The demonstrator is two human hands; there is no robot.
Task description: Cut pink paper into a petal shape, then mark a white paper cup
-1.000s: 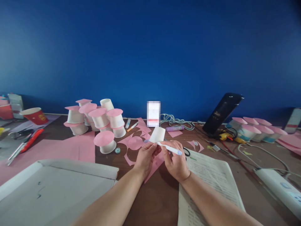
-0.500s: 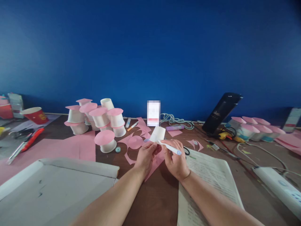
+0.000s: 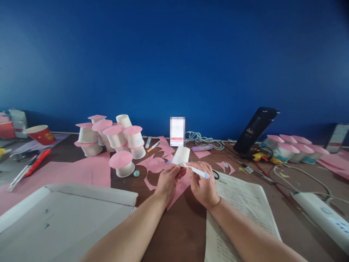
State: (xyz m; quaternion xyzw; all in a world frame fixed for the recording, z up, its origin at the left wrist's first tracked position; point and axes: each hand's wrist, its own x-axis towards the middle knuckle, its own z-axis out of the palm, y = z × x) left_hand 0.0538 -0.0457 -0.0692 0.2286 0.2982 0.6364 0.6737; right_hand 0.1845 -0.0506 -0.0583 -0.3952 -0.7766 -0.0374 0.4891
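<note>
Clamps a white cup (image 3: pixel 181 155) in left grip (image 3: pixel 169 179), pen (image 3: pixel 199 172) in right grip (image 3: pixel 203 187) (amid pink paper scraps (image 3: pixel 178 193)).

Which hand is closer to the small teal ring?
Left. The left hand is right of the teal ring; the right hand, gripping the white pen, is farther right.

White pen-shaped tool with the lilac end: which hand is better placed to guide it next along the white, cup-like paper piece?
Probably the right hand: it grips the pen-shaped tool, whose lilac end points away from the paper piece. The left hand seems busy holding the paper piece.
</note>
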